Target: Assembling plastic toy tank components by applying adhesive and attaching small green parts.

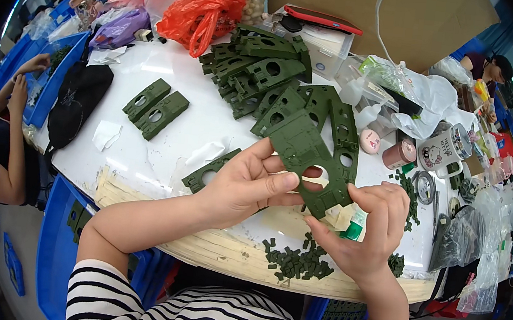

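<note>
A dark green plastic model tank hull part point(300, 141) with a large round hole is held up over the near side of the table. My left hand point(247, 184) grips its left side, thumb on the face and a fingertip showing through the hole. The thumb and index finger of my right hand point(370, 227) pinch its lower right end, the other fingers curled. Just below lies a heap of small dark green pieces point(298, 263). Another hull part point(207, 173) lies partly hidden behind my left hand. Beyond the held part is a pile of similar hull parts point(267, 66).
Two hull parts point(156, 110) lie at left, near a black cap point(79, 105). Red plastic bags point(204, 8), a clear box point(326, 48), a pink jar point(399, 154) and a white mug point(441, 149) stand farther back. Blue crates point(56, 251) sit below; another person's hands point(21, 83) show left.
</note>
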Demonstrator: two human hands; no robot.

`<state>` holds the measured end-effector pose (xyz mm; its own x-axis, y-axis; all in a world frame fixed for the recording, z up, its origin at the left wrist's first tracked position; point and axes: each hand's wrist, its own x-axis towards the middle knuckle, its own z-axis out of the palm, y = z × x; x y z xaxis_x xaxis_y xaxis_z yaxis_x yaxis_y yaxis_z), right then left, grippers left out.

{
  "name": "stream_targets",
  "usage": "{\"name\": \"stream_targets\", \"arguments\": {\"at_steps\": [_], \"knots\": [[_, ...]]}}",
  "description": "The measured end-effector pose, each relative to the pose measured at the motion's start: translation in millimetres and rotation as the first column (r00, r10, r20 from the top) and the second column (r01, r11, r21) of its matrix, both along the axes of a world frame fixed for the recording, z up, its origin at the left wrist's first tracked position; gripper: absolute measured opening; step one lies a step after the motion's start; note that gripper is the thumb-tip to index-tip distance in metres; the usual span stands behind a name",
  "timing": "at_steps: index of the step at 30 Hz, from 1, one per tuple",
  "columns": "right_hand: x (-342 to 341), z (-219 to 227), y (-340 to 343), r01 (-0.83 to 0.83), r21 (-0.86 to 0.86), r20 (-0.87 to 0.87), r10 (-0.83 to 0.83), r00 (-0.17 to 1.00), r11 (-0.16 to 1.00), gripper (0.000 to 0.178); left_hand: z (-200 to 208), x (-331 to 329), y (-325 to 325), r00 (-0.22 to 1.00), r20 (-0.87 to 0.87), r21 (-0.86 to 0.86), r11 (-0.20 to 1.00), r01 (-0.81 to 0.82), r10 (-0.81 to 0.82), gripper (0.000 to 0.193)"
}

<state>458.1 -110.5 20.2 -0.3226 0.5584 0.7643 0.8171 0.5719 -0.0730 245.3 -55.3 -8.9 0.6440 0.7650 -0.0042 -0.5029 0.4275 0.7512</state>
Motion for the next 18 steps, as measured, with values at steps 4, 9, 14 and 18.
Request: {"name": "stream_targets", "arguments": {"at_steps": [4, 9, 14, 18], "knots": [[-1.3, 2.2, -1.4, 0.049, 0.042, 0.038, -0.051, 0.998, 0.998, 0.057, -3.0, 0.5, -2.4, 0.995, -0.083, -0.035, 0.998, -0.050, 0.047, 0.031], [-3.7, -1.9, -1.0, 0.045, 0.070, 0.099, -0.052, 0.994, 0.997, 0.062, -3.9, -0.9, -8.8, 0.982, -0.174, -0.033, 0.996, -0.079, 0.072, 0.023], [-5.9, -14.0, 7.4, -0.044, 0.141, 0.086, 0.032, 0.996, 0.989, 0.046, -0.3, 0.7, -9.2, 0.981, -0.162, -0.035, 0.993, -0.116, 0.109, 0.029], [-9.4, -12.9, 3.7, -0.054, 0.151, 0.165, 0.029, 0.986, 0.987, 0.037, 5.1, 0.0, -8.4, 0.981, -0.171, -0.054, 0.994, -0.097, 0.087, 0.034]]}}
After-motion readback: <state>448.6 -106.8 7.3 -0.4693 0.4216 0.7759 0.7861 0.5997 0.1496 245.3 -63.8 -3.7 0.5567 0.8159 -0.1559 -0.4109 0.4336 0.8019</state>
